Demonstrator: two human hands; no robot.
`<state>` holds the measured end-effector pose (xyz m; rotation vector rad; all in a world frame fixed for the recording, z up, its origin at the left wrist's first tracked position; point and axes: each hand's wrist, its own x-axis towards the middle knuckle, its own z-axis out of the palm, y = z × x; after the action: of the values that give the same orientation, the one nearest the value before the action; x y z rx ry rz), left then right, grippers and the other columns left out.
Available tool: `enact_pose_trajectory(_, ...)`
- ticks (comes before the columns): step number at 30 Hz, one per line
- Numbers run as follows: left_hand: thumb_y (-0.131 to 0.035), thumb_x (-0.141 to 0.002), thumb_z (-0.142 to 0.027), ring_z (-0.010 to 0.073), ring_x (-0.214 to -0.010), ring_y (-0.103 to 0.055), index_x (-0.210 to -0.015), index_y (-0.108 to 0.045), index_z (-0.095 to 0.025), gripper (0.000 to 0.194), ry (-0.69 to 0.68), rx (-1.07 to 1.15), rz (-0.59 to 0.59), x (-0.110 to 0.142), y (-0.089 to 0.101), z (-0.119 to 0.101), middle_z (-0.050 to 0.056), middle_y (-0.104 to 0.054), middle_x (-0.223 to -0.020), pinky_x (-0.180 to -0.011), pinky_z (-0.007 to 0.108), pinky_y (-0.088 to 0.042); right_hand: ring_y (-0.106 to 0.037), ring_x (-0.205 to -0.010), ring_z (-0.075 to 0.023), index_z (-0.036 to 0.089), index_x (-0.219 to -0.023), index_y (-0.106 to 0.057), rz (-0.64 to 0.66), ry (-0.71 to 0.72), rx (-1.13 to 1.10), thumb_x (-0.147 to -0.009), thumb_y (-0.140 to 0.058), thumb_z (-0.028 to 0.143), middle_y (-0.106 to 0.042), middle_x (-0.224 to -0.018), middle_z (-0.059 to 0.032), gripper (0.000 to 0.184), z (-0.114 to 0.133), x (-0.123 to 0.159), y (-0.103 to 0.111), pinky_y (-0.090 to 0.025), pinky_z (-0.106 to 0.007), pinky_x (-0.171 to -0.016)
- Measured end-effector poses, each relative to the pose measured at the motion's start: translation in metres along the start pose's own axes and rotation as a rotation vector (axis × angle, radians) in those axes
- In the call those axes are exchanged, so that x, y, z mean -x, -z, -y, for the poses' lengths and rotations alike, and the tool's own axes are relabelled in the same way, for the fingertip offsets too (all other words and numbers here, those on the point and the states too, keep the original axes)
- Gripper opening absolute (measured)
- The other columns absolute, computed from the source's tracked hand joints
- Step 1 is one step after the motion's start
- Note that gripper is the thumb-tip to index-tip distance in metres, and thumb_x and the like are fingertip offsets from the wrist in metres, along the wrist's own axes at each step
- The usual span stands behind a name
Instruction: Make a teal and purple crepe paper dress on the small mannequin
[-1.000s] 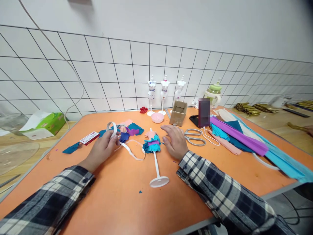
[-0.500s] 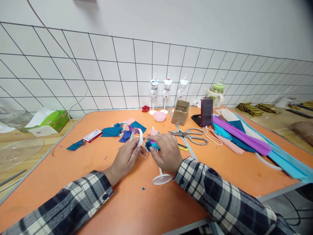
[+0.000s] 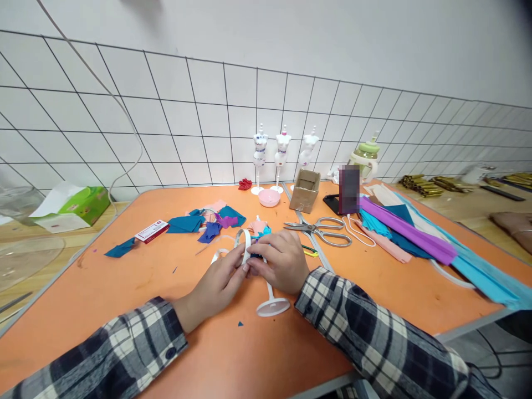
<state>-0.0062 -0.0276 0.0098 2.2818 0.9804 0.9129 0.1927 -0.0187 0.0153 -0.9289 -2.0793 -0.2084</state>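
Note:
A small white dress-form mannequin stands in front of me on its round base (image 3: 272, 307), wrapped in peach and blue crepe paper (image 3: 258, 227). Curled in my left hand (image 3: 220, 281) is a looped white tape (image 3: 247, 241), pinched between thumb and fingers. My right hand (image 3: 285, 260) bends over the mannequin's middle, its thumb and fingertips closed on the tape's right side against the left fingertips. The fingers hide the mannequin's waist and part of the tape. Another white curl (image 3: 219, 255) shows behind the left hand.
Large scissors (image 3: 320, 228) and a yellow-green cutter (image 3: 310, 251) lie right of the mannequin. Behind are a pink bowl (image 3: 269, 197), a cardboard box (image 3: 305, 191) and three more mannequins (image 3: 282, 149). Crepe paper scraps (image 3: 185, 224) lie left; long paper strips (image 3: 409, 230) lie right.
My left hand has moved right with the white tape, up against the mannequin. The right fingers have shifted from the blue paper to meet the left fingertips at the tape.

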Motion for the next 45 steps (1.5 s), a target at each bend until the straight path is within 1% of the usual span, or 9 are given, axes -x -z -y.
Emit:
enact_pose_trajectory(8,-0.039,-0.1,-0.028,0.0187,-0.075,-0.067,-0.134,-0.041,-0.024,0.035,-0.007,0.037,0.014,0.004,-0.007,-0.005,0.002,-0.071,-0.085,-0.07,0.03,-0.053,-0.057,-0.086,-0.0192,0.033,-0.098,-0.072,0.021,0.045,0.065,-0.095,-0.058,0.039,-0.075,-0.096,0.0017,0.015,-0.003,0.003,0.003,-0.03,-0.041,-0.08)
enact_pose_trajectory(14,-0.039,-0.1,-0.029,0.0183,-0.069,-0.064,-0.129,-0.046,-0.023,0.031,-0.025,-0.099,0.043,0.001,-0.004,0.0,0.002,-0.069,-0.082,-0.064,0.029,-0.049,-0.059,-0.086,-0.0177,0.029,-0.097,-0.069,0.0,0.042,0.032,-0.098,-0.053,0.036,-0.075,-0.095,0.0008,0.018,-0.001,0.001,0.006,-0.029,-0.04,-0.079)
enact_pose_trajectory(19,-0.034,-0.099,-0.02,0.0221,-0.095,-0.064,-0.134,-0.043,-0.022,0.036,-0.071,-0.185,0.065,-0.002,-0.003,0.005,0.007,-0.067,-0.099,-0.086,0.037,-0.05,-0.058,-0.088,-0.0179,0.022,-0.093,-0.064,0.072,-0.017,-0.015,-0.102,-0.041,0.034,-0.072,-0.094,-0.0039,0.028,0.0,-0.002,0.002,-0.031,-0.037,-0.078)
enact_pose_trajectory(23,-0.042,-0.095,-0.023,0.025,-0.101,-0.061,-0.137,-0.042,-0.022,0.043,-0.171,-0.246,0.049,-0.003,0.001,0.004,0.007,-0.066,-0.104,-0.107,0.051,-0.035,-0.057,-0.085,-0.0191,0.019,-0.091,-0.061,0.114,-0.007,-0.058,-0.103,-0.035,0.032,-0.07,-0.09,-0.0062,0.032,0.0,-0.003,0.001,-0.033,-0.035,-0.077)
enact_pose_trajectory(26,-0.054,-0.091,-0.041,0.0252,-0.091,-0.059,-0.121,-0.055,-0.021,0.036,-0.113,-0.243,0.022,-0.003,0.003,0.001,0.006,-0.067,-0.099,-0.091,0.045,-0.044,-0.057,-0.082,-0.0184,0.019,-0.089,-0.061,0.144,0.008,-0.108,-0.102,-0.039,0.031,-0.069,-0.088,-0.0051,0.028,0.002,-0.003,0.002,-0.033,-0.034,-0.076)
enact_pose_trajectory(28,-0.049,-0.095,-0.045,0.0233,-0.084,-0.057,-0.105,-0.061,-0.021,0.029,-0.042,-0.24,0.017,-0.003,0.003,0.001,0.005,-0.066,-0.091,-0.077,0.037,-0.045,-0.057,-0.081,-0.0183,0.019,-0.088,-0.06,0.143,0.012,-0.138,-0.101,-0.04,0.031,-0.068,-0.085,-0.0047,0.027,0.004,-0.003,0.002,-0.033,-0.033,-0.075)
enact_pose_trajectory(30,-0.038,-0.101,-0.039,0.0217,-0.082,-0.056,-0.098,-0.061,-0.02,0.03,-0.016,-0.249,0.021,-0.003,0.002,0.003,0.004,-0.065,-0.086,-0.074,0.035,-0.042,-0.056,-0.08,-0.0185,0.019,-0.087,-0.059,0.138,0.003,-0.153,-0.102,-0.04,0.031,-0.067,-0.084,-0.0047,0.027,0.005,-0.002,0.001,-0.033,-0.033,-0.075)
enact_pose_trajectory(37,-0.031,-0.103,-0.026,0.0203,-0.082,-0.053,-0.103,-0.055,-0.02,0.025,-0.094,-0.24,0.052,-0.003,0.0,0.004,0.004,-0.063,-0.089,-0.077,0.035,-0.041,-0.053,-0.08,-0.0198,0.019,-0.086,-0.055,0.121,-0.028,-0.154,-0.102,-0.033,0.029,-0.063,-0.084,-0.0056,0.03,0.004,0.0,-0.003,-0.034,-0.034,-0.075)
enact_pose_trajectory(45,-0.034,-0.102,-0.024,0.0196,-0.095,-0.06,-0.121,-0.051,-0.022,0.026,-0.064,-0.185,0.095,-0.003,0.0,0.005,0.003,-0.066,-0.097,-0.102,0.041,-0.041,-0.052,-0.08,-0.0184,0.02,-0.085,-0.055,0.175,-0.138,-0.256,-0.099,-0.043,0.024,-0.061,-0.085,-0.0032,0.018,-0.004,0.001,-0.002,-0.034,-0.032,-0.074)
